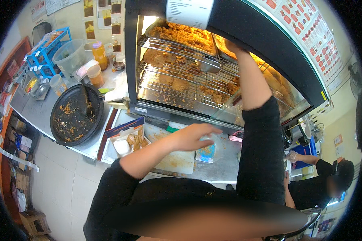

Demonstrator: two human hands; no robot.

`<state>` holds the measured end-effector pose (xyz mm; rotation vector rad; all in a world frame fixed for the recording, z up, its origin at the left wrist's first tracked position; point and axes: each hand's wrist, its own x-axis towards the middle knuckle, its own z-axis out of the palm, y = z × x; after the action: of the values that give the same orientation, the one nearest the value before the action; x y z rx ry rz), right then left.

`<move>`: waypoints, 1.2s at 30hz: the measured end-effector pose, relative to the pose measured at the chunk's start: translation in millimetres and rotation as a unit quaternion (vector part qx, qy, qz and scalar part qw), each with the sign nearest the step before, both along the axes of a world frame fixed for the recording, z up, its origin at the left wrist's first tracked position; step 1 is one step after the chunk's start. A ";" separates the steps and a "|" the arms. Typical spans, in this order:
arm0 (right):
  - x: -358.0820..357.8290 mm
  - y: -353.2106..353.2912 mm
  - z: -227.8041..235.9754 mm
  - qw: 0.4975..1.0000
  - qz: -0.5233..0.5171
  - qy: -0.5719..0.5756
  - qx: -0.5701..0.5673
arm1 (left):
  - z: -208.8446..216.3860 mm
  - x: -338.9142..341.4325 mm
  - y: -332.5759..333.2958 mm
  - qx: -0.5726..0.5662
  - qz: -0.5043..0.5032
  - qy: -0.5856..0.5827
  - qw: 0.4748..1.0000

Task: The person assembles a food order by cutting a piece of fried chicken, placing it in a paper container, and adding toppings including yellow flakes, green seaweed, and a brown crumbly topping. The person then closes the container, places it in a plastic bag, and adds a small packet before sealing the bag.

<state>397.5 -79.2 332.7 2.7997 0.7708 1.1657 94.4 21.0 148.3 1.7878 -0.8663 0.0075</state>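
Observation:
My right hand (pixel 234 47) reaches up into a lit food warmer (pixel 171 116), beside the metal trays on its upper rack. Its fingers are lost behind the top frame, so any hold is hidden. Crumbly fried pieces (pixel 185 35) fill the left upper tray, and flat breaded cutlets (pixel 177 81) lie on the wire rack below. My left hand (pixel 195 136) hovers over the counter, empty, fingers spread. Near it are a knife's green handle (pixel 172 129), a white cutting board (pixel 177 161) and a clear bag with blue print (pixel 206 152). An open box (pixel 129 141) holds fried food and a white lump.
On the left counter sit a round black pan (pixel 74 130) with crumbs, a clear tub (pixel 69 56), several jars and a blue rack (pixel 48 50). A glass panel (pixel 229 110) stands at the warmer's front. Another person (pixel 317 182) works at the right.

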 end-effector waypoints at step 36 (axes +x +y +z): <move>18.6 -6.7 13.6 0.993 -0.075 0.083 0.032 | -101.4 -197.8 148.3 -0.228 0.264 0.342 0.873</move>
<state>416.1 -85.9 346.3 2.9769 0.5252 0.9609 -103.5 169.3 46.9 1.3679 0.1465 -0.0593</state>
